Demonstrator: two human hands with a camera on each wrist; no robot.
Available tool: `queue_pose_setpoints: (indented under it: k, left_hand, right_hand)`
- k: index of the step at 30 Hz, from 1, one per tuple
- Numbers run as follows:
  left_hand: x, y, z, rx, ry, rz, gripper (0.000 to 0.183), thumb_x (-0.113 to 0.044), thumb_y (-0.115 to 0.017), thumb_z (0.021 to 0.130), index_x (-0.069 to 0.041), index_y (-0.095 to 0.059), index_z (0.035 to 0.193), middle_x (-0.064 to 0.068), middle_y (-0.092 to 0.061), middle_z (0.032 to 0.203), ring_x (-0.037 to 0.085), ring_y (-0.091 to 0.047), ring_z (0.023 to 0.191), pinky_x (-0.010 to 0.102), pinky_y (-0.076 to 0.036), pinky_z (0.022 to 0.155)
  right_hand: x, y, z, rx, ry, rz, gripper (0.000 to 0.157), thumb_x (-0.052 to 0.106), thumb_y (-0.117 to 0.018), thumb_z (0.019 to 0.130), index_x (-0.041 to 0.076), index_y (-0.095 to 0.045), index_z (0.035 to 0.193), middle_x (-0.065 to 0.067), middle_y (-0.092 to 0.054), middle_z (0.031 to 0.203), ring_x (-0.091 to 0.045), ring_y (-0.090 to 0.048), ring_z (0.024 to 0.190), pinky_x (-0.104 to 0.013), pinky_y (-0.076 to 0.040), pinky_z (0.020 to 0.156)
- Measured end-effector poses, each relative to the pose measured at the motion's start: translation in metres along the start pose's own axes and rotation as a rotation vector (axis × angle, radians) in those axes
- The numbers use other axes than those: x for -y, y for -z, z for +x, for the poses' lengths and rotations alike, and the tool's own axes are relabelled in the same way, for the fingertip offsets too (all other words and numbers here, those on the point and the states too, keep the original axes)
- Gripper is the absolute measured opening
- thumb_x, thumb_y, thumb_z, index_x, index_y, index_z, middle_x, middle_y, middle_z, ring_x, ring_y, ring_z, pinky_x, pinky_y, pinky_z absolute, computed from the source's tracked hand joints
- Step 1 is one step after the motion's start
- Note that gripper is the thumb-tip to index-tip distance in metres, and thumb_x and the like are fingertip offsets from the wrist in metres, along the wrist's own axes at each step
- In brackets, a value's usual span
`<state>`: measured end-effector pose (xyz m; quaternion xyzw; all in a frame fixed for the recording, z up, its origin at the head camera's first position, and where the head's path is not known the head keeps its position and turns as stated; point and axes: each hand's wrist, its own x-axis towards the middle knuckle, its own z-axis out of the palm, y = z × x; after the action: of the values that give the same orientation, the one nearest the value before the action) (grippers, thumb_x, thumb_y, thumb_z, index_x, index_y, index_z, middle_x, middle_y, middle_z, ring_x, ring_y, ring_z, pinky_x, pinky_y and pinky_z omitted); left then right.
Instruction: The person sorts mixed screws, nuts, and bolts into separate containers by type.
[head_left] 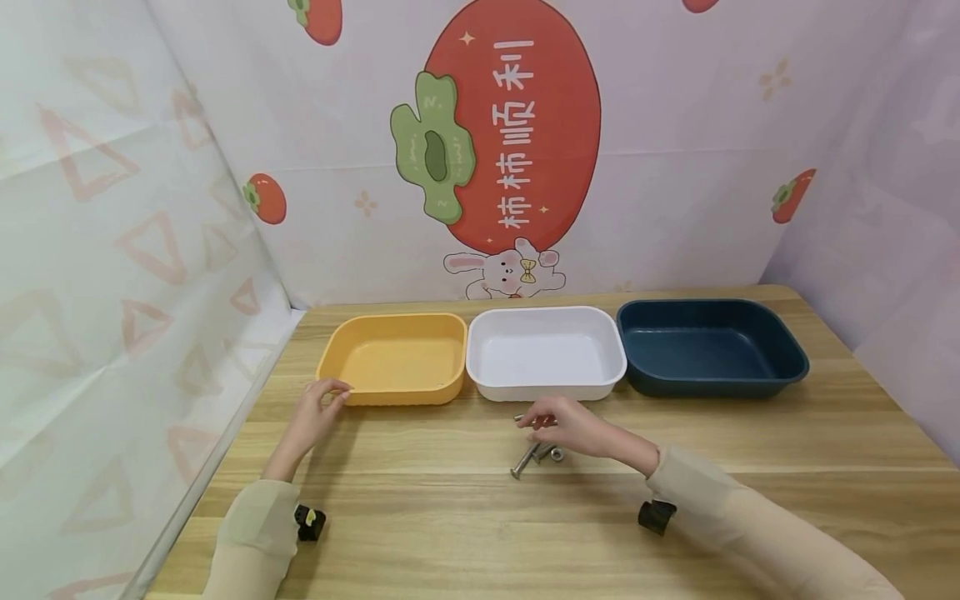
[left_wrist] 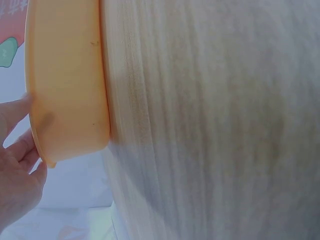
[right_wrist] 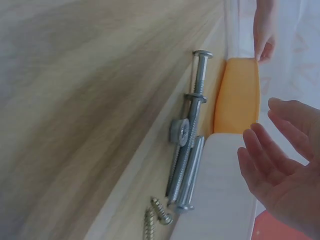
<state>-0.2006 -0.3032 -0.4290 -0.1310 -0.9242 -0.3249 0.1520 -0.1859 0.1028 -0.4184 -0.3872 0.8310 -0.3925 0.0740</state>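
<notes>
At the left, my left hand [head_left: 313,414] pinches the near-left corner of a yellow plastic tray [head_left: 401,398]. In the left wrist view its fingers meet the tray's rim [left_wrist: 31,120]. My right hand [head_left: 573,427] hovers over a small pile of metal hardware, fingers loosely bent and apart with nothing between them in the right wrist view. Beneath it lie several long bolts [right_wrist: 189,145], a round nut [right_wrist: 179,132] and short screws [right_wrist: 161,211]. In the head view the hand hides part of the pile.
A white tray [head_left: 546,392] stands beside the yellow one, just behind the pile. To its right is a dark blue tray [head_left: 712,387]. All three sit in a row along the back of the wooden table [head_left: 420,517]. A printed cloth [head_left: 660,208] hangs behind.
</notes>
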Motion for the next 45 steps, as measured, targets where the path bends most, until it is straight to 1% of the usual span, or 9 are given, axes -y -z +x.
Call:
queue_pose_setpoints:
  k: [5,10,13,17,21,29,38,45]
  left_hand:
    - [0.001,0.000,0.000,0.009,0.012,-0.003,0.011,-0.001,-0.056,0.084,0.004,-0.059,0.093,0.021,-0.059,0.093,0.036,-0.046,0.095,0.051,-0.035,0.082]
    - [0.002,0.000,0.000,0.013,0.018,-0.001,0.011,-0.002,-0.055,0.085,0.004,-0.059,0.094,0.021,-0.059,0.094,0.036,-0.046,0.095,0.052,-0.035,0.083]
    - [0.001,0.000,0.000,0.014,0.015,0.000,0.012,-0.002,-0.055,0.085,0.004,-0.059,0.094,0.021,-0.059,0.094,0.037,-0.046,0.095,0.052,-0.035,0.083]
    - [0.001,0.001,0.000,0.019,0.023,-0.003,0.012,-0.002,-0.055,0.085,0.004,-0.059,0.095,0.022,-0.058,0.095,0.037,-0.046,0.097,0.052,-0.034,0.084]
    - [0.001,0.001,0.000,0.020,0.025,-0.002,0.012,-0.002,-0.055,0.085,0.004,-0.059,0.095,0.022,-0.058,0.096,0.037,-0.045,0.098,0.052,-0.034,0.085]
    - [0.001,0.001,0.000,0.016,0.019,-0.001,0.012,-0.003,-0.055,0.085,0.004,-0.059,0.095,0.022,-0.058,0.095,0.037,-0.045,0.098,0.052,-0.034,0.085]
    - [0.002,0.001,0.000,0.031,0.038,0.003,0.014,-0.005,-0.054,0.086,0.003,-0.059,0.096,0.021,-0.058,0.097,0.037,-0.045,0.100,0.052,-0.033,0.086]
    - [0.003,0.001,0.000,0.025,0.025,-0.002,0.013,-0.004,-0.055,0.086,0.004,-0.059,0.095,0.021,-0.059,0.096,0.037,-0.045,0.098,0.052,-0.034,0.085]
  right_hand:
    - [-0.001,0.001,-0.011,0.008,-0.034,-0.016,0.018,0.004,-0.064,0.078,0.000,-0.065,0.095,-0.009,-0.062,0.090,-0.020,-0.058,0.081,-0.030,-0.048,0.071]
    - [-0.006,0.000,-0.019,0.005,-0.030,-0.014,0.017,0.002,-0.065,0.076,0.000,-0.065,0.093,-0.007,-0.060,0.087,-0.021,-0.060,0.079,-0.027,-0.050,0.069]
    - [-0.008,0.001,-0.022,0.014,-0.024,-0.003,0.017,0.000,-0.066,0.075,-0.001,-0.064,0.092,-0.009,-0.060,0.087,-0.022,-0.060,0.078,-0.029,-0.050,0.069]
    - [-0.012,0.002,-0.026,0.022,-0.019,-0.026,0.017,0.001,-0.066,0.075,0.000,-0.064,0.091,-0.008,-0.062,0.088,-0.020,-0.060,0.078,-0.029,-0.049,0.069]
    - [-0.016,0.002,-0.030,0.024,-0.005,-0.052,0.014,0.003,-0.067,0.075,0.001,-0.066,0.089,-0.005,-0.061,0.084,-0.017,-0.057,0.076,-0.026,-0.048,0.068]
    - [-0.021,0.000,-0.034,0.044,0.000,-0.070,0.015,0.002,-0.067,0.075,0.001,-0.066,0.090,-0.006,-0.060,0.084,-0.016,-0.058,0.077,-0.022,-0.049,0.067]
    - [-0.024,-0.002,-0.035,0.064,-0.034,-0.092,0.016,-0.001,-0.066,0.073,0.001,-0.066,0.089,-0.005,-0.060,0.084,-0.012,-0.057,0.076,-0.021,-0.048,0.067]
    - [-0.027,-0.004,-0.033,0.076,-0.054,-0.087,0.016,-0.003,-0.065,0.073,0.000,-0.065,0.088,-0.003,-0.059,0.083,-0.010,-0.055,0.073,-0.021,-0.047,0.065]
